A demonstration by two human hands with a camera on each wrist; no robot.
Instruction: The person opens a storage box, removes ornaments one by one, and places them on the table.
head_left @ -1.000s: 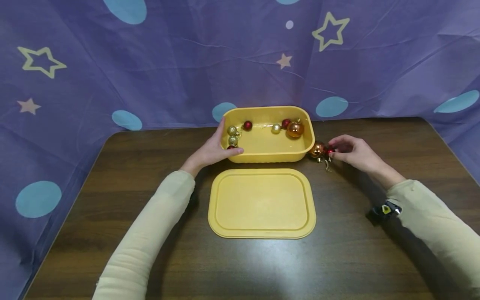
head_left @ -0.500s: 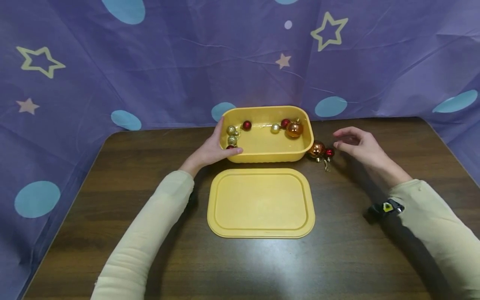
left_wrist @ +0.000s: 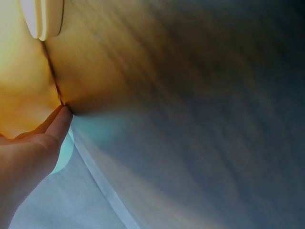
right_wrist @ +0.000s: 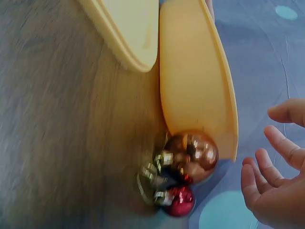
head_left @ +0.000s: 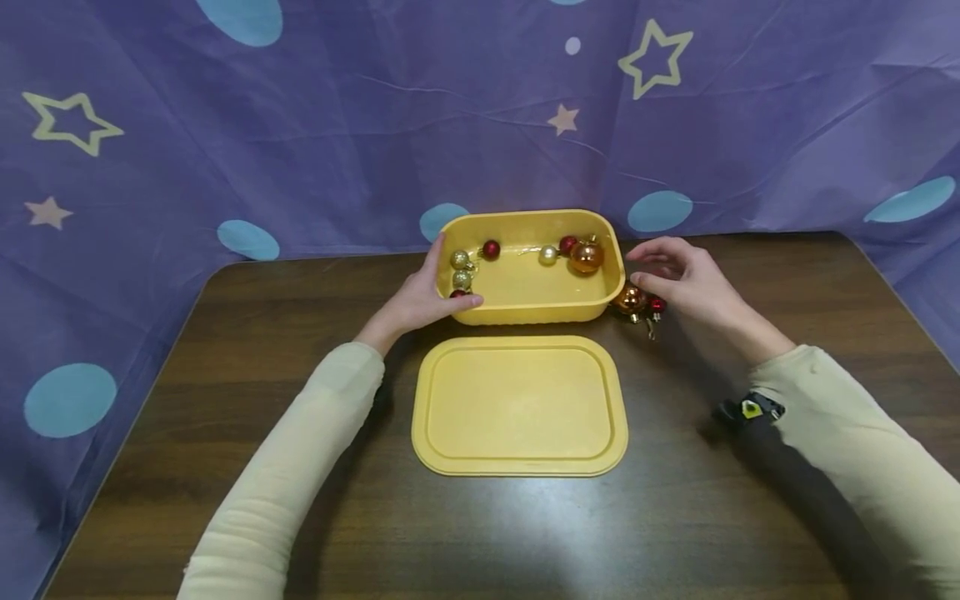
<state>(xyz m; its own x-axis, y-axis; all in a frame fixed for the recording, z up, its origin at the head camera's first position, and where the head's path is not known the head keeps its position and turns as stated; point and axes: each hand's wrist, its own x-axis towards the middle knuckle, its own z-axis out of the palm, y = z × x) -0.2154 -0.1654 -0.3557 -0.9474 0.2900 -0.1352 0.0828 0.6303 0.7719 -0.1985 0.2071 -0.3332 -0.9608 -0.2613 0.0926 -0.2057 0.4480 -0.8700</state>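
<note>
A yellow plastic box (head_left: 525, 313) stands near the back of the table. My left hand (head_left: 408, 307) grips its left end, thumb over the front rim; in the left wrist view the fingertips press the wall. Inside lie gold, red and pale baubles and one large copper bauble (head_left: 587, 257). Against the box's right end, on the table, rest another copper bauble (head_left: 630, 302) and a small red bauble (head_left: 657, 305). My right hand (head_left: 699, 287) hovers over these two, fingers parted and holding nothing; the right wrist view shows it apart from them.
The box's yellow lid (head_left: 517, 408) lies flat on the dark wooden table (head_left: 480, 533), just in front of the box. A purple curtain (head_left: 420, 125) with stars and dots hangs right behind the table's back edge.
My right hand let go of the small red bauble, drew back to the right, then came left over the copper bauble. My left hand keeps its hold on the box.
</note>
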